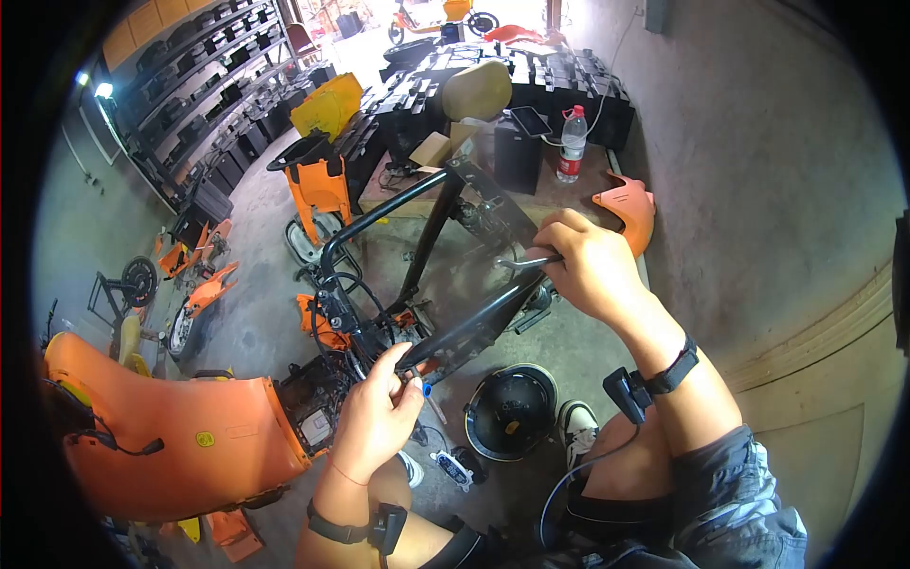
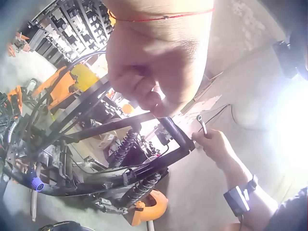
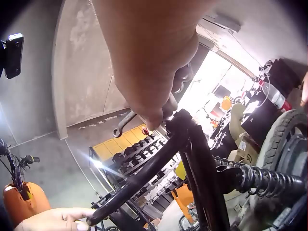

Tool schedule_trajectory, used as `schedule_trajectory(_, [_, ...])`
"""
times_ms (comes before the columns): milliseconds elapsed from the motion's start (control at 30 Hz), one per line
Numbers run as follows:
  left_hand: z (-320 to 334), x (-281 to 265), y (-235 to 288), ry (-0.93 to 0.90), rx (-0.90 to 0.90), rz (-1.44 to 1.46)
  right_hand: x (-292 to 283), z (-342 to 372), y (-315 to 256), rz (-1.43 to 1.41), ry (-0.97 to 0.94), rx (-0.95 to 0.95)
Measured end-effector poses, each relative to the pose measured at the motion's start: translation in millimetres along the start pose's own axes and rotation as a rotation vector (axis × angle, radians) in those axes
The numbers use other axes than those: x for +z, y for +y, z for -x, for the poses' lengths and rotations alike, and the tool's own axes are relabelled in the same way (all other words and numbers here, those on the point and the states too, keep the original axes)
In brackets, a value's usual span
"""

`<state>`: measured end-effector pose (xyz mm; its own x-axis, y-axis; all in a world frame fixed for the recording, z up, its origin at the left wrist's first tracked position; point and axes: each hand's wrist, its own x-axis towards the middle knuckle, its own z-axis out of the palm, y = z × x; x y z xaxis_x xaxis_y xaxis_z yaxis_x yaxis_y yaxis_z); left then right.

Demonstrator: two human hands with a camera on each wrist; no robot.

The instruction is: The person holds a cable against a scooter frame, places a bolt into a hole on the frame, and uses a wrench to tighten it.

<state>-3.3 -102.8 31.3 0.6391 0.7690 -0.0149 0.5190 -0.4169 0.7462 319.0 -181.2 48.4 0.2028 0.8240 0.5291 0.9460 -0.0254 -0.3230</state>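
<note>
In the head view my right hand (image 1: 592, 266) grips a metal wrench (image 1: 529, 263) whose free end points left over a black motorcycle-type frame (image 1: 488, 308). The ring end of that wrench (image 3: 124, 124) shows beside the frame's corner in the right wrist view, with the hand close above the tube. My left hand (image 1: 379, 412) is at the near end of the frame's black tube, thumb and forefinger pinching around the tube end; the same fingertips (image 3: 82, 216) appear there in the right wrist view. Its palm side is hidden. Coil-spring shock absorbers (image 2: 126, 147) are on the frame.
An orange body panel (image 1: 190, 431) covers the lower left. A black helmet (image 1: 512, 412) lies on the floor by the person's shoe. Behind the frame are a water bottle (image 1: 572, 147), a phone (image 1: 531, 121) on a black box and an orange fender (image 1: 630, 209). A wall runs along the right.
</note>
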Motion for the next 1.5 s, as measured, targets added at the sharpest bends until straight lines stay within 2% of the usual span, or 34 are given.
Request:
schedule_trajectory(100, [0,1,-2,0.001,0.008,-0.002,0,-2,-4,0.078,-0.042,0.086])
schedule_trajectory(167, [0,0,-1,-0.002,-0.001,-0.004,-1,-2,-7,-0.003,0.083,0.031])
schedule_trajectory(200, [0,0,0,-0.006,-0.009,-0.006,0,-2,-4,-0.003,0.083,0.031])
schedule_trajectory(300, [0,0,1,-0.003,-0.014,0.011,3,-1,4,-0.013,-0.015,-0.008])
schedule_trajectory(367, [0,0,-1,-0.004,-0.011,0.007,3,-2,0,0.055,-0.066,0.123])
schedule_trajectory(400, [0,1,-2,-0.002,-0.007,0.003,4,-2,-1,0.056,-0.065,0.123])
schedule_trajectory(467, [0,1,-4,0.001,-0.003,0.003,4,-1,-3,-0.008,0.072,0.058])
schedule_trajectory(567, [0,0,-2,-0.001,-0.007,0.002,5,0,3,-0.064,0.042,-0.028])
schedule_trajectory(600, [0,-1,-1,-0.006,-0.014,-0.002,5,0,2,-0.064,0.042,-0.029])
schedule_trajectory(667, [0,0,-1,-0.004,-0.010,0.002,4,-3,-3,0.059,-0.023,0.098])
schedule_trajectory(767, [6,1,-2,-0.005,-0.013,0.009,0,2,-7,-0.041,0.043,0.059])
schedule_trajectory(867, [6,1,-2,-0.001,-0.008,0.005,2,3,-2,-0.069,0.007,-0.002])
schedule_trajectory(1000, [6,0,1,-0.006,-0.012,0.008,3,2,-5,0.040,-0.018,0.078])
schedule_trajectory(1100, [0,-2,2,-0.014,-0.019,0.011,3,-3,-4,-0.014,0.107,0.035])
schedule_trajectory(1167, [0,-2,1,-0.013,-0.012,0.010,5,-2,0,0.005,0.004,0.068])
schedule_trajectory(1300, [0,-1,0,-0.013,0.009,0.009,1,-2,-2,0.053,0.009,0.094])
schedule_trajectory(1400, [0,-1,0,-0.018,0.007,0.014,0,-3,-3,-0.048,0.101,0.004])
schedule_trajectory(1500, [0,-1,-2,-0.015,0.014,0.003,0,-3,-7,0.036,0.005,0.095])
